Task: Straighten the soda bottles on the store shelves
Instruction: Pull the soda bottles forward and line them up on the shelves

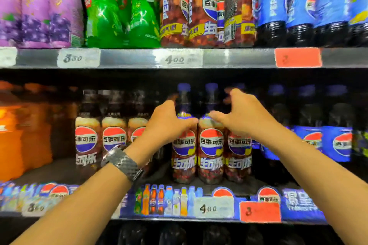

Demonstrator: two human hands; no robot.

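On the middle shelf stand three blue-capped cola bottles with brown printed labels. My left hand grips the leftmost one around its shoulder, thumb across the front. My right hand hovers with spread, curved fingers over the middle bottle and the right bottle; its thumb touches the middle bottle's shoulder. A metal watch sits on my left wrist. All three bottles stand upright with logos facing out.
Dark-capped cola bottles stand to the left, orange soda beyond them, blue-label cola to the right. The upper shelf holds purple, green, brown-label and blue-label bottles. Price tags line the shelf rails.
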